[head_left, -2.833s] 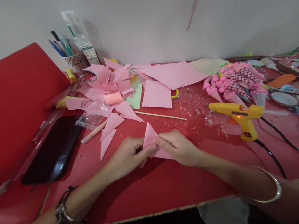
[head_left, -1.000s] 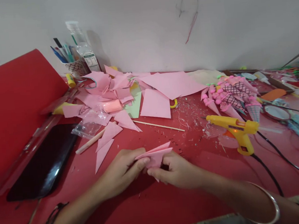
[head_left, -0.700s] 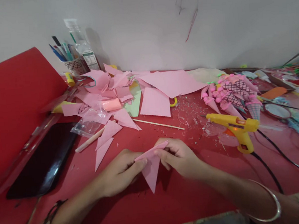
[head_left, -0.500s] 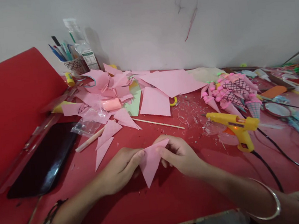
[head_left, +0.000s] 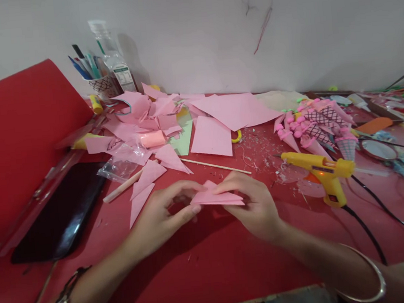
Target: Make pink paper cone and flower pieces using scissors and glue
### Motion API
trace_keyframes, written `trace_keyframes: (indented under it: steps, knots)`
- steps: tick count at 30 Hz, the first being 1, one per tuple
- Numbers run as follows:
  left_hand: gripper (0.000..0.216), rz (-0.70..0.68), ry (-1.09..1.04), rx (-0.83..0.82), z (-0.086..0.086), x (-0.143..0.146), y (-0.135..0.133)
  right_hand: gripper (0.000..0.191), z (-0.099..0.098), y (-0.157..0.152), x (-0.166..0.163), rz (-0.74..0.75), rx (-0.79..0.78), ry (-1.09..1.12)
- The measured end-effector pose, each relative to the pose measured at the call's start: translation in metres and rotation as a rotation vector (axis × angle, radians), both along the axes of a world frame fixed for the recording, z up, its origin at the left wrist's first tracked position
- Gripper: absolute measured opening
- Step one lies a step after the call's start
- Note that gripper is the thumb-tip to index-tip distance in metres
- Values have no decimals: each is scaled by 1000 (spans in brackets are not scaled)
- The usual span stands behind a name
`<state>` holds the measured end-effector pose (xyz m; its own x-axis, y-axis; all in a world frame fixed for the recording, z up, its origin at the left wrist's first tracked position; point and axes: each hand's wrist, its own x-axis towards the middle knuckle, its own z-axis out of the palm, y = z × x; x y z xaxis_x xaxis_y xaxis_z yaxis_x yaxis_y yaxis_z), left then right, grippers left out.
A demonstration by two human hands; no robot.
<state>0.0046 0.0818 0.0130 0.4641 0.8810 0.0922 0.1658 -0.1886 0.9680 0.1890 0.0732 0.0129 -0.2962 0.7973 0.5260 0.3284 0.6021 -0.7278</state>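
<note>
tipped from point-down, the paper [head_left: 209, 198] now lies long edge left to right; i see the right grip [head_left: 258, 204] pinching it, the left grip [head_left: 168, 208] half spread at its left tip, contact unclear.

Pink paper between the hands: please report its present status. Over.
Right hand pinching folded pink paper. Left hand at its left end, grip unclear. Yellow glue gun apart, off to the right, seemingly not in the way.
</note>
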Motion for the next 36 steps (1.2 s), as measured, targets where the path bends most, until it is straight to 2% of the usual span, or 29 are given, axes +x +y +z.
trace_keyframes:
  steps: [5,9,15,19,24,28,32,33,36]
  knots:
    - [16,110,71,103,2,0,2,21,3,0,-1,55,13,-10]
    - [16,197,100,157,4,0,1,27,7,0,0,131,-54,2]
    - [15,249,117,212,8,-1,1,32,7,1,-1,123,-126,-6]
    - [14,275,141,289,7,-2,2,26,4,2,-2,115,-186,17]
    - [14,239,168,371,5,-2,1,13,-1,5,-5,92,-377,127]
    - [11,197,192,284,2,0,0,8,-1,7,-5,44,-441,130]
    - [36,146,216,104,1,3,1,10,-3,6,-6,-47,-399,81]
    - [36,113,221,50,2,4,1,9,-3,5,-6,-48,-399,73]
    - [15,6,207,-106,3,6,1,7,-3,2,-7,-19,-399,52]
